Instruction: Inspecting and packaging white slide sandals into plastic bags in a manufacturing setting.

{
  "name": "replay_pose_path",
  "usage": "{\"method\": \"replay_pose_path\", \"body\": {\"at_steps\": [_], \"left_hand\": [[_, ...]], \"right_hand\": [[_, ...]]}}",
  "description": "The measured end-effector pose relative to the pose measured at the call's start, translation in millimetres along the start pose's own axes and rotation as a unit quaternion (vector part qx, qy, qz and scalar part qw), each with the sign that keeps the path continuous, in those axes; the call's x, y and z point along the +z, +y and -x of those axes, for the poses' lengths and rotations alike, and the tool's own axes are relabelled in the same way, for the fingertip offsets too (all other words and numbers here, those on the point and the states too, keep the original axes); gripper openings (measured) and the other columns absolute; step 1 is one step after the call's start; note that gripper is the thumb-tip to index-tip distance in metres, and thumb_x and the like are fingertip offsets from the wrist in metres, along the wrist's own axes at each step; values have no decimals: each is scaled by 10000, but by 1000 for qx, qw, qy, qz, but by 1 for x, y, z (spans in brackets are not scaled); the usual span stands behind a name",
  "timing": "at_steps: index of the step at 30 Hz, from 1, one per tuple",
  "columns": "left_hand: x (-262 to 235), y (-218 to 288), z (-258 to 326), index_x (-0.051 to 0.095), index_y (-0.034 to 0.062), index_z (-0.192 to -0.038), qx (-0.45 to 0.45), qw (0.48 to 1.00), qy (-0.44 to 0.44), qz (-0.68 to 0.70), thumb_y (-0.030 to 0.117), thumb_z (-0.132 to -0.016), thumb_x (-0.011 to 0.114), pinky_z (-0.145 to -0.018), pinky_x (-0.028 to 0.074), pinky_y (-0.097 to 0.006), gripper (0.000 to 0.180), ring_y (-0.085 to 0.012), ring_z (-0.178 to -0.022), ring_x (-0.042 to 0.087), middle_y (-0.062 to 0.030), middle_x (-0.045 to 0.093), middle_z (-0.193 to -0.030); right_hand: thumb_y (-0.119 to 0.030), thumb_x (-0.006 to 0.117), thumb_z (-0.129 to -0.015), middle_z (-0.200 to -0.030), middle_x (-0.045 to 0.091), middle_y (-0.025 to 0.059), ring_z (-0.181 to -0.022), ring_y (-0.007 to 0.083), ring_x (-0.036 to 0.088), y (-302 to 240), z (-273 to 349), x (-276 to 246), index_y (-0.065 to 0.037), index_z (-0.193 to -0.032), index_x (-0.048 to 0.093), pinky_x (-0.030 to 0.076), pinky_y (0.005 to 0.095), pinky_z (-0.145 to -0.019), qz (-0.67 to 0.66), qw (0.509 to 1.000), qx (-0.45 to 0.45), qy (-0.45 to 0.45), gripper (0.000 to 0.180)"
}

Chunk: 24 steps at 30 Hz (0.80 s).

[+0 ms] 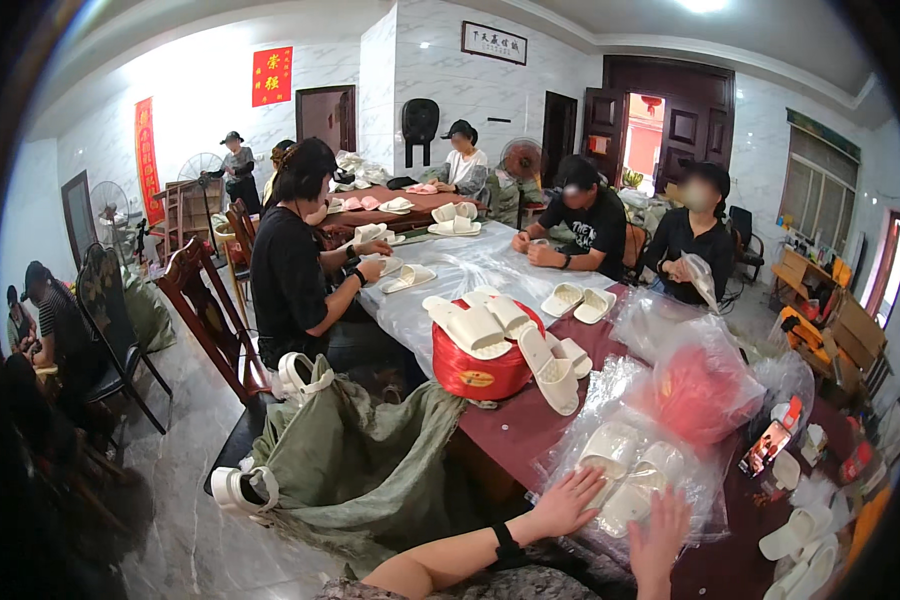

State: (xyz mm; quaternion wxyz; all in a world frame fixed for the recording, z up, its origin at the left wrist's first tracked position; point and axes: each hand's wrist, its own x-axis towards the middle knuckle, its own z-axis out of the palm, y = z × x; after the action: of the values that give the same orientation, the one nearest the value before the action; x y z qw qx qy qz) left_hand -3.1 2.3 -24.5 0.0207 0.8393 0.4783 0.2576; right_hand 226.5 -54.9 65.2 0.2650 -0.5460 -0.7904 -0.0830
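Observation:
A pair of white slippers [625,503] lies at the near edge of the table, on or inside a clear plastic bag [708,505]; I cannot tell which. My left hand [570,500], with a dark band on its wrist, rests its stretched fingers on the left part of the pair. My right hand [660,535] is held flat with fingers apart at the pair's right side. Neither hand grips anything. Beyond them, a clear bag with a red bundle [695,390] sits among more clear plastic bags.
White slippers [475,325] lie on a red roll [475,378] left of the bags. A green sack [350,470] with white slippers sits left. A phone [765,448] and loose slippers [795,533] lie right. Several people work around the long table [490,435].

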Motion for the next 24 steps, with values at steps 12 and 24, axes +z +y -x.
{"method": "replay_pose_path", "body": {"at_steps": [12, 24], "left_hand": [[4, -2, -5, 324, 32, -1559, -5, 1000, -3, 23, 405, -1022, 496, -1220, 235, -493, 676, -355, -1528, 238, -178, 268, -1646], [-33, -7, 5, 478, 44, -1436, -30, 975, 122, 183, 314, -920, 700, -1120, 380, -474, 622, -383, -1371, 438, -194, 478, -1474]], "right_hand": [[-323, 625, -929, -1534, 441, 188, -1444, 394, 358, 22, 1, 59, -46, -1375, 566, 260, 530, -1191, -76, 992, -35, -91, 528], [-261, 595, -944, -1579, 390, 161, -1473, 349, 334, 34, 15, 53, -36, -1423, 505, 242, 517, -1210, -137, 985, 30, -97, 537]]}}
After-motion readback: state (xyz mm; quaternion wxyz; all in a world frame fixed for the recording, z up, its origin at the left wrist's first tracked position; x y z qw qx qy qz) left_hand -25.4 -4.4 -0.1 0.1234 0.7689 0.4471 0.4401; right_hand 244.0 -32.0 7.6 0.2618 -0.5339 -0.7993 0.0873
